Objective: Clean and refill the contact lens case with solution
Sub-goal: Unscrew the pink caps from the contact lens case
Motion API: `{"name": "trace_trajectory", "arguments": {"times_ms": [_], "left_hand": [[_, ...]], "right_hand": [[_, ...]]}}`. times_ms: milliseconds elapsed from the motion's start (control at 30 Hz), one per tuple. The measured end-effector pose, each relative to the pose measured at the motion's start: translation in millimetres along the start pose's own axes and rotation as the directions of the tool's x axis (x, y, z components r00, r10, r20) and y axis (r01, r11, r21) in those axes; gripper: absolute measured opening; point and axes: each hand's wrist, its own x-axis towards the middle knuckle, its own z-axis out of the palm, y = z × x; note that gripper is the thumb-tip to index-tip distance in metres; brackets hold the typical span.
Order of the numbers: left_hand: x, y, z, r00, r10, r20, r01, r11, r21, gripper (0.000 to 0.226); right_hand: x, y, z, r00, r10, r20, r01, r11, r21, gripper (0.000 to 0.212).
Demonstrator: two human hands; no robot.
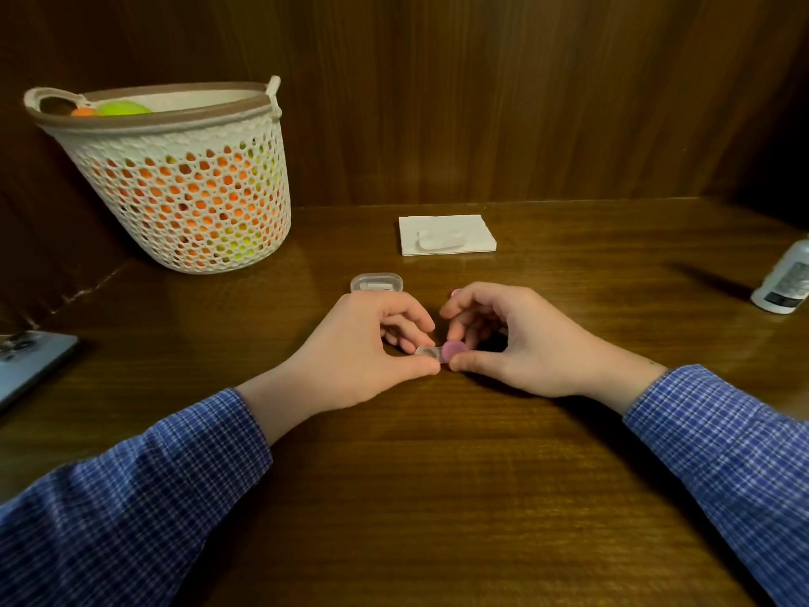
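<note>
A person in blue checked sleeves rests both forearms on a dark wooden desk [437,497]. Between the two hands sits a small contact lens case [440,352], mostly covered by fingers. The left hand [363,357] pinches its clear, uncapped well between thumb and fingers. The right hand [516,339] pinches the pink cap [454,350] on the other well, fingers curled close; whether the cap is screwed down or loose cannot be made out.

Just beyond the left hand's knuckles lies a small clear plastic box [376,283], its near edge hidden by the hand and its contents unclear. Farther back, a folded white tissue [446,235] carries a pale, hard-to-identify item on top. Far to the right of the right hand, a white bottle [783,282] is cut off by the frame edge. Far left and back stands a white woven basket [184,181] holding orange and yellow-green balls. A grey device [30,361] is cropped at the left edge.
</note>
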Motion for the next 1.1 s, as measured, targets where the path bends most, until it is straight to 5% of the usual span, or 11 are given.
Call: {"name": "trace_trajectory", "arguments": {"times_ms": [267, 533, 933, 1100], "left_hand": [[0.2, -0.2, -0.1, 1.0, 0.003, 0.003, -0.003, 1.0, 0.005, 0.035], [0.6, -1.4, -0.1, 1.0, 0.003, -0.001, -0.002, 1.0, 0.016, 0.034], [-0.5, -0.1, 0.3, 1.0, 0.001, -0.002, -0.001, 1.0, 0.001, 0.034], [-0.6, 1.1, -0.5, 1.0, -0.008, 0.001, 0.008, 1.0, 0.009, 0.033]], "right_hand": [[1.3, -0.5, -4.4, 0.998, -0.012, 0.054, 0.011, 1.0, 0.011, 0.041], [-0.1, -3.6, 4.9, 0.998, -0.013, -0.06, 0.009, 0.997, -0.08, 0.04], [1.1, 2.0, -0.5, 0.998, -0.038, 0.043, 0.038, 0.999, -0.003, 0.04], [0.0, -1.6, 4.6, 0.999, -0.019, -0.029, 0.016, 0.992, -0.123, 0.046]]}}
